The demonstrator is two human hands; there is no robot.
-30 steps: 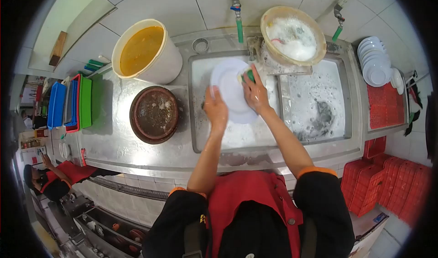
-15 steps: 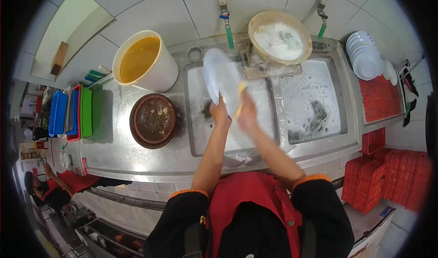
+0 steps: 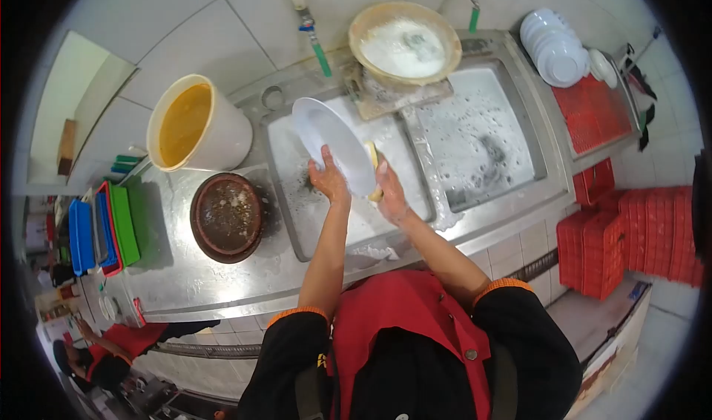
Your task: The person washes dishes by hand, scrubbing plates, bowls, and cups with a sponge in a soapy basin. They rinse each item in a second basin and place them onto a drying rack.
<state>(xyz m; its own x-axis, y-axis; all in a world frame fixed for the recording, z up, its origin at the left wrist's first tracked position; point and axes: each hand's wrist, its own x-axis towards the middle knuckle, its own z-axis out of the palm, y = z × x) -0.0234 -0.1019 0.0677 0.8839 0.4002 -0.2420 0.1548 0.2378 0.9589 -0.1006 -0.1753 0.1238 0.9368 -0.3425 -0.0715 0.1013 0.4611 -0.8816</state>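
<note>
Here's the left hand, clamped on the near left edge of the white plate, which is tilted above the sudsy left sink, seemingly so that any drips land inside. That grip leaves the plate's right side free, and there's the right hand, fingers wrapped round a yellow sponge at that edge; whether it presses the underside, I can't tell.

Now the surroundings, from far left: a co-worker in red, well apart, then upright blue and green trays on the metal desk. A bucket of orange-brown liquid and a round brown vessel crowd the space left of the sink. Behind the plate hangs a green-tipped tap. The foam-filled bowl sits at the back of the divider, probably for easy reach, yet blocking part of the way across to the right sink. Far right, stacked dishes lean by a red rack, with red crates below.
</note>
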